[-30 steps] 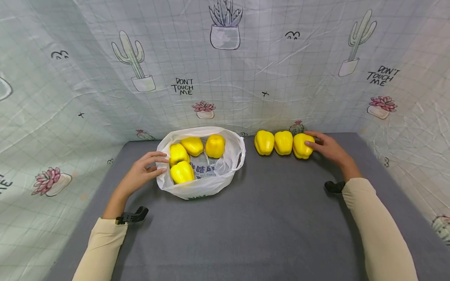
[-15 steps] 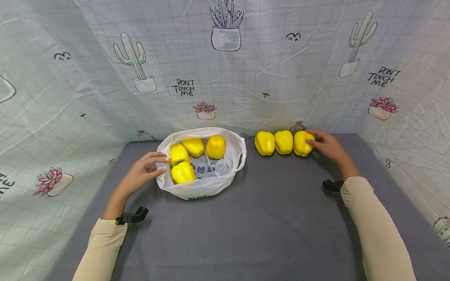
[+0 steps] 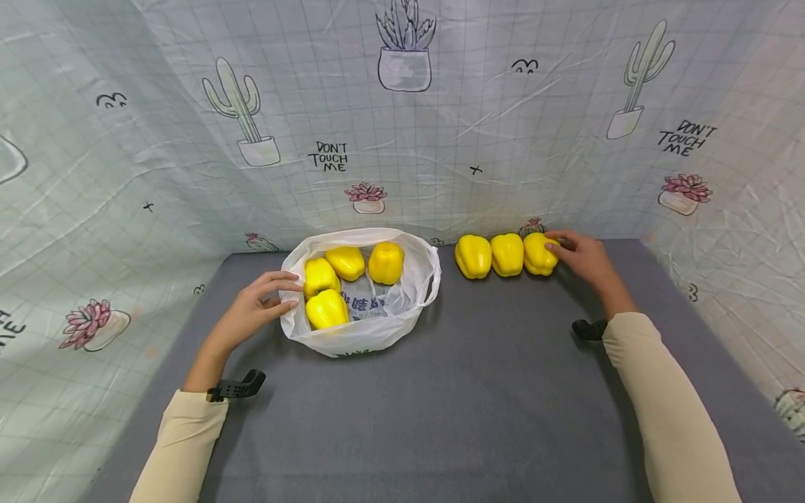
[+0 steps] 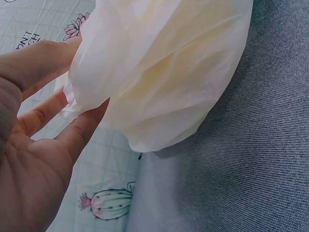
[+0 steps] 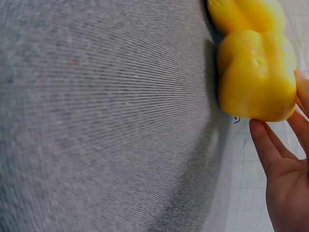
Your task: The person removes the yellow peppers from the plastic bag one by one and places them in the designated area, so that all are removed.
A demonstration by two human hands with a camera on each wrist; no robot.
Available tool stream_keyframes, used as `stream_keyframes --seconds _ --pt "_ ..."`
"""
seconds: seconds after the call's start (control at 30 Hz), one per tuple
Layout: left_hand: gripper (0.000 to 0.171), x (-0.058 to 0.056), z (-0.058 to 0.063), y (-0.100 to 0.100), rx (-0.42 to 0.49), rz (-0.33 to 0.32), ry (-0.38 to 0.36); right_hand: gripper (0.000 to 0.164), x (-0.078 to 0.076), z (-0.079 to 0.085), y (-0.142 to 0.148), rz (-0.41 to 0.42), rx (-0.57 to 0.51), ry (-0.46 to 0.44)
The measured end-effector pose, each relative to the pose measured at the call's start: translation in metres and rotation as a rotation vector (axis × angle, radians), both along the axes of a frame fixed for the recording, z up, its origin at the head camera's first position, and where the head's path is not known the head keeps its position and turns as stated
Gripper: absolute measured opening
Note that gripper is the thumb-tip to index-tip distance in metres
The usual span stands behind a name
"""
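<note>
A white plastic bag stands with its mouth wide, and several yellow bell peppers lie inside. At its left rim my left hand pinches the thin plastic, as the left wrist view shows from close by. Three more yellow bell peppers form a row to the right of the bag. My right hand touches the rightmost bell pepper; its extended fingers reach the back and right side. In the right wrist view the thumb tip meets the end of this bell pepper, which presses against its neighbour.
The grey table ends at a hanging cloth printed with cacti, close behind the peppers. A bag handle loop hangs on the bag's right side. The left and middle bell peppers sit side by side.
My right hand has nudged the rightmost bell pepper slightly back and left, and the pepper has turned a little. The left hand, the bag and the other peppers keep their places.
</note>
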State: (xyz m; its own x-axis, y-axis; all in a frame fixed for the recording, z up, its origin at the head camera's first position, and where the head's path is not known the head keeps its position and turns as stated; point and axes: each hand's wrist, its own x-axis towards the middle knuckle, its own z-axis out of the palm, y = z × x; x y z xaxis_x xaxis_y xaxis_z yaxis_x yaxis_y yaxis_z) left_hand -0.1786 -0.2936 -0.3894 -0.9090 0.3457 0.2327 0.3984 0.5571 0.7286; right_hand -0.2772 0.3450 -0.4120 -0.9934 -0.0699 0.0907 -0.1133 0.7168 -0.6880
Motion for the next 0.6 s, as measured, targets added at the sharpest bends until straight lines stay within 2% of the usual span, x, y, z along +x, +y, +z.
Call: stream_keyframes --seconds 0.2,0.43,0.6 --pt "0.031 0.0006 -0.0017 -0.0015 0.006 -0.002 -0.001 0.059 -0.0016 -0.0039 -0.0027 -0.026 0.003 0.043" --pt "0.032 0.0009 -0.0015 -0.0019 -0.012 0.002 0.011 0.07 -0.0029 -0.0036 0.0009 0.075 -0.094 -0.089" --pt "0.032 0.0005 -0.0001 -0.002 -0.016 0.002 0.007 0.071 -0.0057 -0.0022 0.0056 0.064 -0.028 -0.068"
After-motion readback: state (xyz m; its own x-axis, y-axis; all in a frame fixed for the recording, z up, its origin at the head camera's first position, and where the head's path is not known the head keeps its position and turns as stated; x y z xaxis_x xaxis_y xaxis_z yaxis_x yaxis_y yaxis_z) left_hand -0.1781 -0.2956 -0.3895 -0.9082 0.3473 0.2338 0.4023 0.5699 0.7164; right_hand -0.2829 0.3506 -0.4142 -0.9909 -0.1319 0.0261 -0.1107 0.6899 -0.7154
